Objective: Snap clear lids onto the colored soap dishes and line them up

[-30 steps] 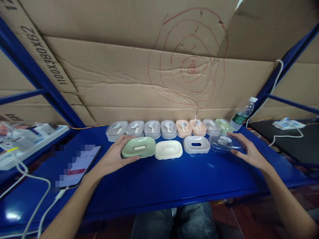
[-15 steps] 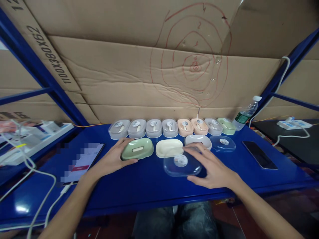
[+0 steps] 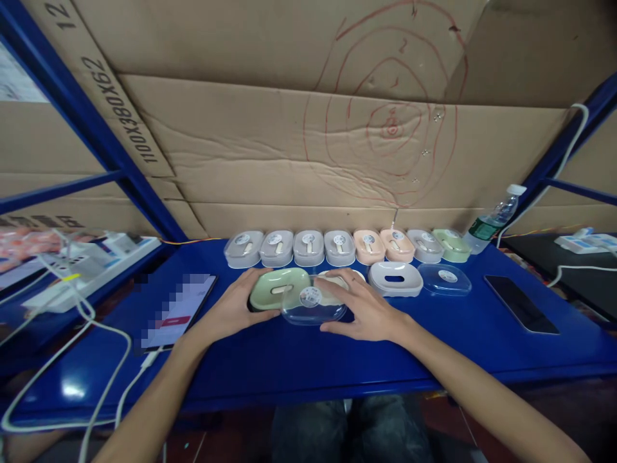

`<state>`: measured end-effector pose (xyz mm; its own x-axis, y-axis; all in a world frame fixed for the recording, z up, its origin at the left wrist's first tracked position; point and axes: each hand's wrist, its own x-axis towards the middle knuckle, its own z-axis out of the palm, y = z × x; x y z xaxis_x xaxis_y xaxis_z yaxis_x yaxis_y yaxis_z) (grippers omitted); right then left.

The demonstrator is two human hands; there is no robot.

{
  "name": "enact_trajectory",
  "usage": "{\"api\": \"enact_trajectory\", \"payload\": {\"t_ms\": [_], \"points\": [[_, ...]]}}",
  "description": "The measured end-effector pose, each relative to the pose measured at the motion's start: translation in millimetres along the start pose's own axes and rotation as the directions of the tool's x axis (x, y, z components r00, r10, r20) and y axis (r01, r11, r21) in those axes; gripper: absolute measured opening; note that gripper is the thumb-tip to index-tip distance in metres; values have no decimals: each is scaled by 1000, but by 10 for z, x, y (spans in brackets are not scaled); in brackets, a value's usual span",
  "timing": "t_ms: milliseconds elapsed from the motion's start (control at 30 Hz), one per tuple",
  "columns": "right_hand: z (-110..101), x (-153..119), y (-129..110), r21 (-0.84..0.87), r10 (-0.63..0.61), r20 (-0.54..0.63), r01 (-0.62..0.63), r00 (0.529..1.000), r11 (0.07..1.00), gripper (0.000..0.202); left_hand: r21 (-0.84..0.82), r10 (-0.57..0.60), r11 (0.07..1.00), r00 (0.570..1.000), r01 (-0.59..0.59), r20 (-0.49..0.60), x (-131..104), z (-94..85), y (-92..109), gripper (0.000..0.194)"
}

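With your left hand (image 3: 231,307) gripping the green dish (image 3: 265,294) at 9 o'clock and your right (image 3: 371,308) grasping the clear lid (image 3: 303,313) by the dish's 4 o'clock, steady the dish, lid level.

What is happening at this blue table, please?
A person's left hand holds a green soap dish. The right hand holds a clear lid, partly in front of the dish. A light grey dish and another clear lid lie nearby. Behind them stands a row of eight lidded dishes.
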<state>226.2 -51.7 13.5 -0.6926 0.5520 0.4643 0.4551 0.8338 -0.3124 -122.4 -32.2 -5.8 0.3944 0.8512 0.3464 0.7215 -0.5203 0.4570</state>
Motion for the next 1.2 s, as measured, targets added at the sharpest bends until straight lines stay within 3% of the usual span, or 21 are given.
{"api": "enact_trajectory", "payload": {"t_ms": [200,367,533,667,833,967,1200], "points": [[-16,-34,63,88,96,-148,-83,984,993,79,-15,25,1000,994,-26,-102,5,-66,98,82],[-61,-27,96,158,175,-216,-143,961,977,71,-14,23,1000,997,-24,-73,3,-63,107,81],[-73,-39,113,148,160,-218,-129,963,980,72,-5,-1,1000,1000,1,-1,-9,-17,41,79],[-16,-46,72,111,122,-193,-102,974,989,76,34,-45,998,999,45,-1,-28,19,-15,80],[112,-66,72,50,75,-166,-68,983,996,84,44,-11,999,1000,12,-9,-21,21,-6,90],[163,-74,103,47,80,-145,-74,986,996,85,33,7,999,1000,-8,19,2,1,64,78],[127,-70,112,70,119,-153,-109,981,992,83,-1,12,1000,999,-12,31,3,-27,94,73]]}}
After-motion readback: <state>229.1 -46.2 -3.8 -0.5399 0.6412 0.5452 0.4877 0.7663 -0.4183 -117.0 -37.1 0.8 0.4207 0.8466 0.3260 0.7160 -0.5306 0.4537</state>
